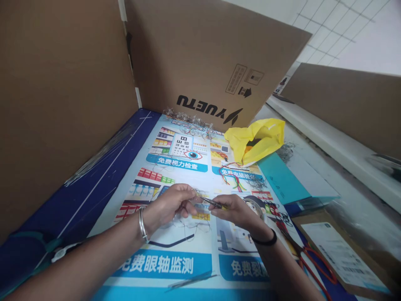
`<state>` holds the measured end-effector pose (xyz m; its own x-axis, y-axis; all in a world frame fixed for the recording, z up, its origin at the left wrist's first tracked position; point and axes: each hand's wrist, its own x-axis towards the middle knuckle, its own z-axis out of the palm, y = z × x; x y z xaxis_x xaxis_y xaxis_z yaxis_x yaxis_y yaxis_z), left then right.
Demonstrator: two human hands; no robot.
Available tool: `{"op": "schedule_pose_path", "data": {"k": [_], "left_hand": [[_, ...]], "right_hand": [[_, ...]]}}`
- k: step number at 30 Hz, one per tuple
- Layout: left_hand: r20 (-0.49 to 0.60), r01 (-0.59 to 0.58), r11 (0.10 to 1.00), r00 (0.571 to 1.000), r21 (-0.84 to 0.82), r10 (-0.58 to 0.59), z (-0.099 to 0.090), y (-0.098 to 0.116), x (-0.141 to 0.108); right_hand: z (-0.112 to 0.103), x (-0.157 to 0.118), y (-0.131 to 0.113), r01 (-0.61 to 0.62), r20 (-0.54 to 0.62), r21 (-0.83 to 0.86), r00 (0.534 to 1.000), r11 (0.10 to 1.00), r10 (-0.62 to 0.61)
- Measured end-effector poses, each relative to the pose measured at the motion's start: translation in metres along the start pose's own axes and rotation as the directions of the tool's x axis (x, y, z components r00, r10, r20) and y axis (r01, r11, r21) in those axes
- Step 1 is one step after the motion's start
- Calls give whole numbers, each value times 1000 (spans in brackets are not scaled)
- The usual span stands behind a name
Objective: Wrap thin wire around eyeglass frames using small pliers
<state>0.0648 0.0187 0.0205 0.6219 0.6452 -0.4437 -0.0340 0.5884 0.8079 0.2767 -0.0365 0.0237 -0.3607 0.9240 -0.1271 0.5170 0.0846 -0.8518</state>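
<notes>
Over the middle of a printed poster, my left hand pinches a thin, pale wire between thumb and fingers. More loops of fine wire hang below those fingertips. My right hand is closed around slim needle-nose pliers, a bit of yellow handle showing. The pliers' tips reach to the left fingertips at the wire; whether the jaws grip it I cannot tell. Below the hands, several short straight wires lie on the poster.
Cardboard panels wall off the back and left. Tangled wire pieces line the back edge. A yellow bag sits behind colored wires. Red-handled scissors and a labelled parcel are at right; straight wires at left.
</notes>
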Motion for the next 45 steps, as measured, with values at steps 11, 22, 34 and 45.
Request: {"op": "schedule_pose_path", "data": {"k": [11,22,34,45], "left_hand": [[6,44,999,999,-19,-44,-3,-1,2],[9,54,999,998,-6,-54,-4,-2,3],[11,9,1000,1000,-19,-9,-7,-6,4],[-27,-78,996,997,41,79,-8,-11,7]], "right_hand": [[-5,2,2,-56,129,66,991,996,47],[-5,5,4,-86,207,115,977,990,61],[-4,4,9,-86,198,140,979,986,57],[-6,-7,12,-48,45,-144,997,988,55]]}}
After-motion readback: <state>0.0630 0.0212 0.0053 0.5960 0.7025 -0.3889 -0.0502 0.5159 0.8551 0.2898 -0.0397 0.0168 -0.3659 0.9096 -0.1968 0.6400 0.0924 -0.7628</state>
